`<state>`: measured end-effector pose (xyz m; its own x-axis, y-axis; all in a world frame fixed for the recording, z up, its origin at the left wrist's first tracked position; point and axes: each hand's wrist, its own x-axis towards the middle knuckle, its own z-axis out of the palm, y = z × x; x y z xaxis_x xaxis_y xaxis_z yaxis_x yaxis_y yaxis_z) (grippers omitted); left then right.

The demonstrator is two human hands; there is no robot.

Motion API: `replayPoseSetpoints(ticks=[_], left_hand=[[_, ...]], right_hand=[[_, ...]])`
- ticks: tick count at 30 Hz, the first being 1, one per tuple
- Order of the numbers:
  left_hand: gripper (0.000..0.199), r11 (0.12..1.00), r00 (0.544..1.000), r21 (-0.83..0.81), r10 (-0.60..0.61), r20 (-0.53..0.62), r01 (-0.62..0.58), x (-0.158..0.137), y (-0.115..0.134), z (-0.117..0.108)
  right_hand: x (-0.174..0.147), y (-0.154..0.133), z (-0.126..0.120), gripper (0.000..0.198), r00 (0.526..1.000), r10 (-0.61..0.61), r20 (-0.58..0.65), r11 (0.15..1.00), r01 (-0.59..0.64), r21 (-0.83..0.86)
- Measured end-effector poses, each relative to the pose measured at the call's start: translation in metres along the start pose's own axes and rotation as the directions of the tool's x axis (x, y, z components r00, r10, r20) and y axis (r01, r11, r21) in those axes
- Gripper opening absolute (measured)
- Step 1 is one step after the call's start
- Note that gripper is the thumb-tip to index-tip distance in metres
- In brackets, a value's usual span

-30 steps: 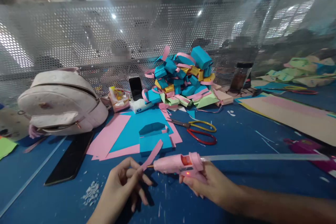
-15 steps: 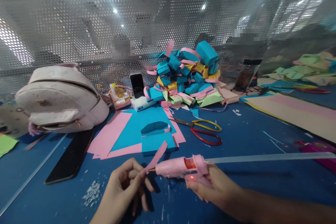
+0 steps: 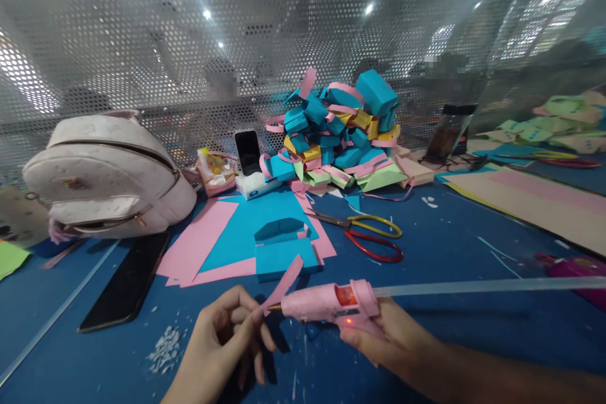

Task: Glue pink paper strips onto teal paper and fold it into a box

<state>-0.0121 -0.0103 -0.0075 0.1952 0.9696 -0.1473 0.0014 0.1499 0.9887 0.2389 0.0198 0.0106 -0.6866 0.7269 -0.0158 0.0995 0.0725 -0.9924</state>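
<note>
Between thumb and forefinger, my left hand [image 3: 231,334] pinches one end of a pink paper strip [image 3: 288,279]; its other fingers are loosely curled. My right hand [image 3: 383,334] is wrapped round the handle of a pink glue gun [image 3: 331,303] with a small red light lit. The gun's metal nozzle points left and meets the strip close to my left fingertips. A long clear glue stick [image 3: 478,286] juts out of the gun's back to the right. Just beyond the strip, a blue paper box [image 3: 286,257] with its flap raised lies on the sheets.
Scissors [image 3: 364,230] with yellow and red handles lie beside pink and blue sheets [image 3: 222,221]. Folded paper pieces [image 3: 336,132] are heaped behind. A white backpack [image 3: 108,177] and a black phone [image 3: 125,284] are at left. Paper scraps [image 3: 165,348] dot the blue table [image 3: 454,353].
The view has shifted very slightly. Both hands, the strip and the glue gun keep nearly the same pose, with the nozzle still at the strip.
</note>
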Motion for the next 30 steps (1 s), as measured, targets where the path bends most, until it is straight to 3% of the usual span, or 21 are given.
replayPoseSetpoints(ticks=[9, 24, 30], left_hand=[[0.033, 1.0, 1.0, 0.002, 0.001, 0.006, -0.001, -0.001, 0.001, -0.001], [0.034, 1.0, 1.0, -0.011, 0.007, -0.002, -0.007, -0.001, 0.003, -0.002], [0.034, 1.0, 1.0, -0.019, 0.004, -0.008, -0.004, -0.001, 0.002, -0.002]], right_hand=[[0.0, -0.004, -0.002, 0.028, 0.999, 0.011, -0.052, 0.997, -0.014, -0.07], [-0.007, 0.02, -0.009, 0.036, 0.99, -0.009, -0.138, 0.994, -0.006, -0.111], [-0.01, 0.034, -0.011, 0.035, 0.986, 0.074, -0.147, 0.993, -0.086, -0.076]])
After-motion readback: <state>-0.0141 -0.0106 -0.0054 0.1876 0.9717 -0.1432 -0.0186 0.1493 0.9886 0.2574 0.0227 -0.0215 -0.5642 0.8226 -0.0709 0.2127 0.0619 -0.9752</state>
